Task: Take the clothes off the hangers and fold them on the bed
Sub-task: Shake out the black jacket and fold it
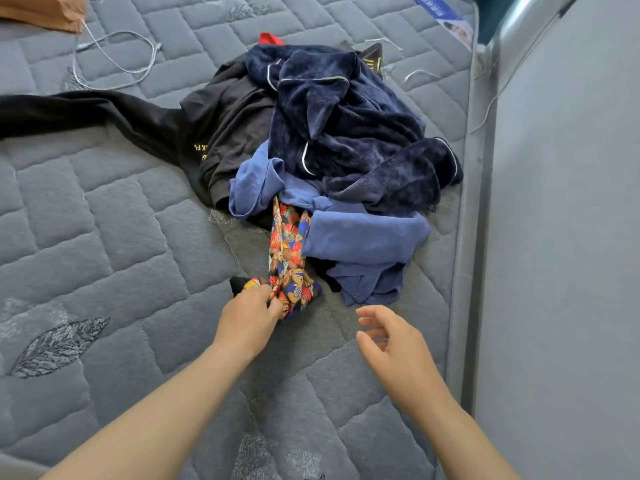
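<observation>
A heap of clothes lies on the grey quilted mattress point(104, 237). On top is a dark navy fleece garment point(346, 133) with white piping. Beneath it lie a lighter blue garment point(363, 244) and a black garment point(214, 133) with yellow lettering, one sleeve stretched out to the left. A colourful bear-print garment point(287, 251) sticks out from under the blue one. My left hand point(251, 315) pinches its near end. Fingers relaxed and spread, my right hand point(388, 337) hovers to the right and holds nothing. No hanger is visible.
A white cable point(114, 64) curls on the mattress at the back left, beside an orange-brown fabric point(45, 12) in the corner. A red scrap point(270, 38) peeks out behind the heap. The mattress edge and a grey wall point(561, 237) run along the right, with a metal bar point(519, 26) above.
</observation>
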`<act>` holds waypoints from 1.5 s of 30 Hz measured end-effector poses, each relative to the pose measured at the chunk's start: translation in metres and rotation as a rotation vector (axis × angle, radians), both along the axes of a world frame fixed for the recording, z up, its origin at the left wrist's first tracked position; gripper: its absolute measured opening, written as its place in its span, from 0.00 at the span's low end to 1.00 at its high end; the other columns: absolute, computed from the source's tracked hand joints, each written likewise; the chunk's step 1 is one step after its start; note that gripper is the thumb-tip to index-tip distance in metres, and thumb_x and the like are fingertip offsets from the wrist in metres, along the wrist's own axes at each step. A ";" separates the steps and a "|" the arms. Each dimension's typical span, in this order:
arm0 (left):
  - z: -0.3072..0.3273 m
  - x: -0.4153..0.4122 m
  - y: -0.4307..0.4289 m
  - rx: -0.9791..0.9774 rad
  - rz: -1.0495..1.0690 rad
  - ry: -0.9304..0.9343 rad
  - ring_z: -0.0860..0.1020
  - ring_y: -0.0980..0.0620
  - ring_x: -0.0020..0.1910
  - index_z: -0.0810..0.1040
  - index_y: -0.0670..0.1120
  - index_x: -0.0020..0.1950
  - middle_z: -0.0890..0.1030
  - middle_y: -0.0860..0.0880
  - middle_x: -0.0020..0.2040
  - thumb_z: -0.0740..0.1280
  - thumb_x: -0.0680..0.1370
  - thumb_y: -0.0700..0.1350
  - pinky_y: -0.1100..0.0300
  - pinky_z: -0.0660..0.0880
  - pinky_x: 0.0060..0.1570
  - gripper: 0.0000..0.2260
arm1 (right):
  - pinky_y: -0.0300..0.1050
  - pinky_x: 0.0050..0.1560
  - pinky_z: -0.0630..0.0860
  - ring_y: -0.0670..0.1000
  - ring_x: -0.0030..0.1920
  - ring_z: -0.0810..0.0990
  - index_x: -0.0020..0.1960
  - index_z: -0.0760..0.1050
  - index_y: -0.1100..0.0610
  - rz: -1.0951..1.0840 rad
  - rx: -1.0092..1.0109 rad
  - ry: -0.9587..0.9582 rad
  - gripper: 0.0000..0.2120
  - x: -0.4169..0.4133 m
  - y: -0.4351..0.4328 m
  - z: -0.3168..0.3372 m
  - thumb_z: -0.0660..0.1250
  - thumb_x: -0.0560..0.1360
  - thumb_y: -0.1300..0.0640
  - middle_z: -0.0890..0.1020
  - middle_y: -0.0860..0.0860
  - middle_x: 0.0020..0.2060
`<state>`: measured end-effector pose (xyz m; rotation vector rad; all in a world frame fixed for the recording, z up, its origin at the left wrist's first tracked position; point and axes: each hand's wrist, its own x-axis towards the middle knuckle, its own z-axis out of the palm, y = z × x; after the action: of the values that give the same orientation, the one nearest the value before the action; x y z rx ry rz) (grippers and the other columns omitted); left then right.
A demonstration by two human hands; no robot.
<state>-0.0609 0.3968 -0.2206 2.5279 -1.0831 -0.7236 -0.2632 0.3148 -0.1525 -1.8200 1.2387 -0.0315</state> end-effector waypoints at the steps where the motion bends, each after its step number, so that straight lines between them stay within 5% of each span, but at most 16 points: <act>1: 0.006 0.000 0.005 -0.035 -0.003 0.008 0.70 0.43 0.36 0.62 0.45 0.33 0.70 0.48 0.32 0.60 0.78 0.45 0.53 0.58 0.33 0.14 | 0.40 0.54 0.75 0.40 0.49 0.77 0.59 0.75 0.49 0.005 -0.005 0.002 0.13 0.003 0.000 0.000 0.65 0.76 0.59 0.79 0.43 0.51; 6: 0.050 0.002 0.005 -0.215 -0.106 0.037 0.70 0.46 0.33 0.64 0.44 0.33 0.70 0.49 0.30 0.61 0.77 0.44 0.52 0.61 0.33 0.14 | 0.32 0.46 0.73 0.41 0.47 0.79 0.53 0.77 0.48 -0.075 0.086 -0.039 0.06 0.027 0.000 -0.004 0.65 0.77 0.55 0.81 0.43 0.46; 9: 0.078 0.007 0.012 -0.309 -0.187 0.038 0.66 0.49 0.31 0.61 0.47 0.31 0.66 0.50 0.28 0.60 0.76 0.46 0.54 0.57 0.32 0.15 | 0.47 0.55 0.79 0.52 0.52 0.81 0.50 0.78 0.53 -0.316 0.331 -0.134 0.07 0.055 -0.006 0.001 0.63 0.79 0.51 0.83 0.52 0.48; 16: 0.116 0.033 0.065 -0.381 -0.290 0.046 0.66 0.50 0.31 0.63 0.44 0.32 0.66 0.50 0.29 0.52 0.72 0.55 0.60 0.59 0.31 0.16 | 0.49 0.57 0.76 0.57 0.59 0.78 0.68 0.69 0.63 -0.559 0.743 -0.246 0.25 0.115 -0.020 0.028 0.62 0.80 0.47 0.78 0.59 0.60; 21: 0.151 0.037 0.075 -0.427 -0.392 0.022 0.62 0.54 0.29 0.59 0.46 0.32 0.62 0.52 0.28 0.55 0.72 0.53 0.62 0.57 0.30 0.14 | 0.49 0.47 0.81 0.55 0.47 0.83 0.61 0.74 0.62 -0.590 0.807 -0.305 0.18 0.147 -0.009 0.042 0.66 0.78 0.50 0.83 0.59 0.52; 27: 0.195 0.051 0.089 -0.481 -0.414 0.035 0.63 0.57 0.29 0.57 0.50 0.32 0.62 0.54 0.28 0.56 0.73 0.51 0.64 0.57 0.30 0.13 | 0.53 0.51 0.78 0.57 0.45 0.82 0.50 0.79 0.62 -0.440 0.526 -0.316 0.07 0.167 0.000 0.090 0.63 0.79 0.60 0.83 0.62 0.49; 34: 0.296 0.089 0.100 -0.652 -0.385 -0.027 0.65 0.55 0.31 0.61 0.47 0.34 0.65 0.54 0.31 0.58 0.73 0.45 0.62 0.62 0.31 0.09 | 0.55 0.46 0.78 0.56 0.40 0.76 0.53 0.72 0.76 -0.048 0.208 -0.385 0.20 0.173 -0.009 0.227 0.64 0.79 0.55 0.78 0.61 0.40; 38: 0.365 0.107 0.099 -0.707 -0.348 -0.045 0.71 0.50 0.38 0.69 0.41 0.36 0.71 0.50 0.36 0.56 0.73 0.47 0.51 0.69 0.38 0.11 | 0.54 0.45 0.78 0.54 0.38 0.79 0.47 0.81 0.61 0.011 0.080 -0.488 0.10 0.173 -0.004 0.318 0.66 0.79 0.56 0.83 0.60 0.38; 45: 0.479 0.117 0.091 -0.825 -0.384 -0.078 0.76 0.55 0.46 0.79 0.45 0.47 0.78 0.52 0.44 0.58 0.77 0.49 0.54 0.73 0.46 0.12 | 0.43 0.39 0.79 0.48 0.35 0.83 0.42 0.83 0.52 0.071 -0.075 -0.590 0.10 0.153 0.010 0.449 0.65 0.79 0.56 0.85 0.52 0.34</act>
<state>0.0558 0.4874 0.2584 1.6762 -1.5190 -0.1757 -0.1102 0.3245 0.2970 -1.7374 0.7606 -0.5420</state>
